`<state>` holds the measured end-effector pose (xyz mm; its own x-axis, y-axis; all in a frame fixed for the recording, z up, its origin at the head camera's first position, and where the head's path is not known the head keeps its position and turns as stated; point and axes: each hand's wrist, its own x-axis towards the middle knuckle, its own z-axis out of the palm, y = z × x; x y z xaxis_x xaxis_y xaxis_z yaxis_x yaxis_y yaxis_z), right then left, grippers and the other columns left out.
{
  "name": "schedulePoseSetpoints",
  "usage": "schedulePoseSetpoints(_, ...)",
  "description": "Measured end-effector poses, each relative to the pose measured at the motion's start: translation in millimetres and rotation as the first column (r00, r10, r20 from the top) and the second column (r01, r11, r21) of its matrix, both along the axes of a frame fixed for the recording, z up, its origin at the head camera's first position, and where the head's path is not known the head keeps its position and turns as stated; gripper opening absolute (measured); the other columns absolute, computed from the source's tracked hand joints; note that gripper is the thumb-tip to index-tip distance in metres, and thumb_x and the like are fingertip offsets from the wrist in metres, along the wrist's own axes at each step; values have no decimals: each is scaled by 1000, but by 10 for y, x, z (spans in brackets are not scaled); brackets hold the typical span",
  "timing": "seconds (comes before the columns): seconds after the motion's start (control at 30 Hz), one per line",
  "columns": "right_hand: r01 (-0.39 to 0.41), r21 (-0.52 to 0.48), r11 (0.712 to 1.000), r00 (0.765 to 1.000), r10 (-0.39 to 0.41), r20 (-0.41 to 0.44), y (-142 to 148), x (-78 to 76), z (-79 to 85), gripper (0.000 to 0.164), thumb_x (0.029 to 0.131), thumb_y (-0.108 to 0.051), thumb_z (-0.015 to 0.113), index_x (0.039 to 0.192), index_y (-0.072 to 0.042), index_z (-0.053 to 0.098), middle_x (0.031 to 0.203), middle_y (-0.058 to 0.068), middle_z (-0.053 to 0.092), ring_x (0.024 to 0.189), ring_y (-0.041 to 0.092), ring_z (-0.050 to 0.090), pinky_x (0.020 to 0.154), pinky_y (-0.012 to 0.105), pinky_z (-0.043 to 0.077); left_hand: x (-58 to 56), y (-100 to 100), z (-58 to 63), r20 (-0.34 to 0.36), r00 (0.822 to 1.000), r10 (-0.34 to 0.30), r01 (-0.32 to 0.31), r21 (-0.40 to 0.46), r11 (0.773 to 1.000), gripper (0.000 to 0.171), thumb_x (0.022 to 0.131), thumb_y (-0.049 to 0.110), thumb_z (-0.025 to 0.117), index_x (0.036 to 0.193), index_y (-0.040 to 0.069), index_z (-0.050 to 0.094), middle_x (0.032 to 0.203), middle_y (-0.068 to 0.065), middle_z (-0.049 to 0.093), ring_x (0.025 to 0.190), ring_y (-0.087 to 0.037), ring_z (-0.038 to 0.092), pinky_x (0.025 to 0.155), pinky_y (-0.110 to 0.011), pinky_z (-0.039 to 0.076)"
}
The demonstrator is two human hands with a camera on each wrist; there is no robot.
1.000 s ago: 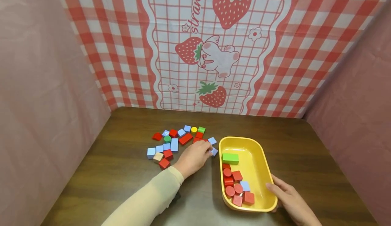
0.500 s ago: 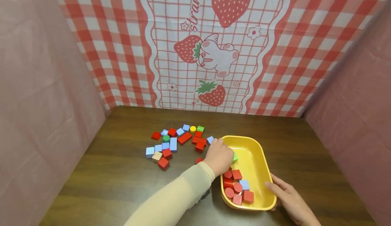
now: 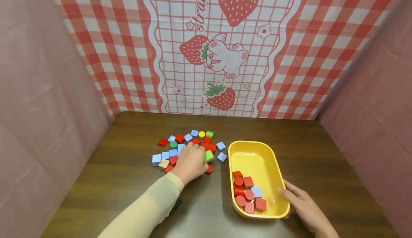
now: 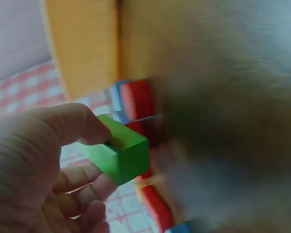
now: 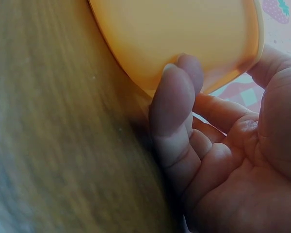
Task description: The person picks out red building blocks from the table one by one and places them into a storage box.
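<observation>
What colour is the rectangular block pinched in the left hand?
Bright green; the rectangular block shows best in the left wrist view.

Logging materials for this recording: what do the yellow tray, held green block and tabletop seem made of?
Yellow tray: probably molded plastic; glossy, with highlights inside. Held green block: likely painted wood, smooth, evenly coloured; plastic possible. Tabletop: satin wood or laminate; brown grain shows.

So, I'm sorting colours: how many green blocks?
3: long block in the left hand, small block beside the yellow disc, round block farther left; the hand may hide more.
</observation>
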<state>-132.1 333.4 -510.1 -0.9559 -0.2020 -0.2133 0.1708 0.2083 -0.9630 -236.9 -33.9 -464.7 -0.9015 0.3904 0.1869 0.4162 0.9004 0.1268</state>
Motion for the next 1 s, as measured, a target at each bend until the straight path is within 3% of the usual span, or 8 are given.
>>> schedulePoseSetpoints(0.1,-1,-4,1000,1000,1,-1,3,-3,-10,54,105,-19,48,151,4,29,78,23,65,54,23,57,49,36,55,39,51,-32,-22,1000,-16,15,-26,1000,24,79,26,71,96,10,66,84,-4,60,78,-23,46,69,-38,45)
schedulePoseSetpoints(0.2,2,-5,1000,1000,-2,-6,7,-5,-15,54,105,-19,48,151,4,30,78,23,65,54,22,57,48,35,55,138,281,32,-103,980,-173,173,-5,985,33,84,29,68,114,15,67,102,-2,63,90,-20,47,76,-36,45)
schedulePoseSetpoints(0.33,-2,-12,1000,1000,2,-20,3,-9,-12,53,105,-18,48,150,5,30,79,24,65,53,22,57,47,35,54,345,741,129,-83,866,-493,487,-78,870,36,92,39,62,126,26,67,120,6,61,106,-14,45,90,-32,42)
schedulePoseSetpoints(0.43,-9,-16,1000,1000,9,-28,-17,-16,-4,52,105,-18,47,150,5,31,81,24,66,54,23,58,47,35,54,462,1024,124,46,816,-576,575,-156,803,31,90,40,65,120,35,70,119,10,60,105,-12,44,90,-30,41)
schedulePoseSetpoints(0.53,-17,-10,1000,999,17,-35,-37,-18,3,52,105,-18,47,150,5,31,81,23,66,54,23,59,47,35,54,502,1195,49,122,835,-537,551,-214,807,20,90,35,67,110,36,72,105,12,61,92,-11,43,80,-28,40)
schedulePoseSetpoints(0.63,-21,-4,1000,999,21,-37,-47,-17,11,52,105,-17,47,149,6,31,79,22,66,54,22,58,47,36,54,505,1272,-35,113,862,-495,506,-244,827,10,95,30,64,103,32,70,93,11,62,82,-13,41,72,-29,39)
schedulePoseSetpoints(0.77,-22,-2,1000,999,22,-45,-39,-15,29,52,105,-17,47,149,6,32,78,22,66,53,21,57,46,36,54,497,1319,-81,108,885,-453,466,-232,854,16,99,27,60,113,31,66,96,9,64,85,-15,43,75,-34,40)
schedulePoseSetpoints(1.0,-45,-5,999,996,45,-78,-8,25,17,51,106,-16,45,149,8,30,81,23,66,54,21,58,46,36,54,482,1438,-128,86,871,-483,487,-278,828,23,98,34,59,120,41,64,104,13,63,91,-13,44,87,-37,36)
